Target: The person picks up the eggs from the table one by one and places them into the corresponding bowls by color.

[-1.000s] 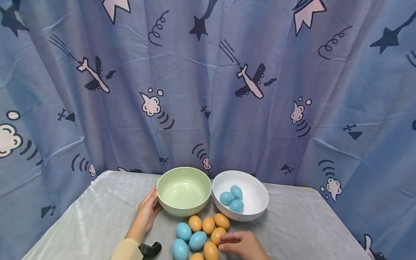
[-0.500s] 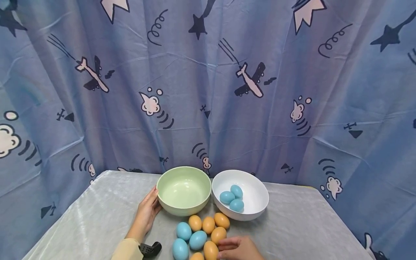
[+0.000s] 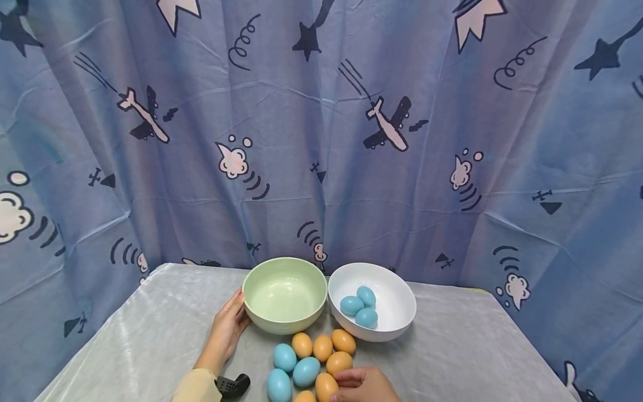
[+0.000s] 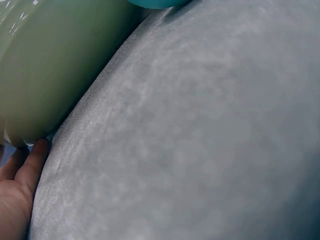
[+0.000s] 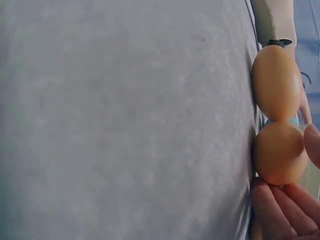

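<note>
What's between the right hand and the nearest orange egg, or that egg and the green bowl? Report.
Nothing visible stands between the right hand and the orange egg. Between that egg and the green bowl lie a blue egg and two orange eggs.

The head view looks forward and down at the green bowl (image 3: 284, 301) from well back. The left wrist view looks close along that bowl's wall; the right wrist's faces, close up, orange eggs (image 5: 278, 82) nearer than the bowl, shared with the head view.
</note>
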A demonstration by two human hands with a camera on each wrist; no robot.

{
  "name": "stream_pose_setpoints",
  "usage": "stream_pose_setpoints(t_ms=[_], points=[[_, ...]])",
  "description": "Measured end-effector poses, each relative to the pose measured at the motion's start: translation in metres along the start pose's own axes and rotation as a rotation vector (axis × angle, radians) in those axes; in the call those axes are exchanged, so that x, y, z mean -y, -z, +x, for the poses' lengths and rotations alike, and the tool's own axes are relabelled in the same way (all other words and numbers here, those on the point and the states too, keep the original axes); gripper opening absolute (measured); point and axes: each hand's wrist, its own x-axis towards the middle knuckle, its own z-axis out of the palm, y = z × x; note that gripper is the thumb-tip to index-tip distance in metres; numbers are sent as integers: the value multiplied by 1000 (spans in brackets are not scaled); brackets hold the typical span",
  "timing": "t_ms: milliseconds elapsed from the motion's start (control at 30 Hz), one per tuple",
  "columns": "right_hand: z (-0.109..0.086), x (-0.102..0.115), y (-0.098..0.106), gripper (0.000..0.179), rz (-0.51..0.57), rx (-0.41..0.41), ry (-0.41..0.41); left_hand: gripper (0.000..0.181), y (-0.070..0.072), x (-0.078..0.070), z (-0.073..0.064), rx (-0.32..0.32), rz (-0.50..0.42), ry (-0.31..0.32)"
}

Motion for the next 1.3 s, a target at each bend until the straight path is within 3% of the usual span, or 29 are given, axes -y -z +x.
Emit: stream_pose_setpoints(t_ms=[467, 567, 700, 900, 1067, 1300], points=[[5, 5, -11, 37, -35, -46, -59, 69, -2, -2, 1, -5, 3, 3], [2, 9, -7, 41, -51, -35, -13, 70, -2, -1, 1, -4, 7, 5], [-1, 22, 1, 49, -34, -10, 124, 70, -2, -1, 2, -3, 13, 2], [4, 51, 8, 47, -35, -82, 268, 68, -1, -2, 3, 4, 12, -2], [18, 74, 8, 45, -71, -145, 283, 69, 0, 0, 3, 4, 9, 2], [44, 98, -2, 45, -30, -173, 285, 67, 2, 2, 2, 10, 21, -8]])
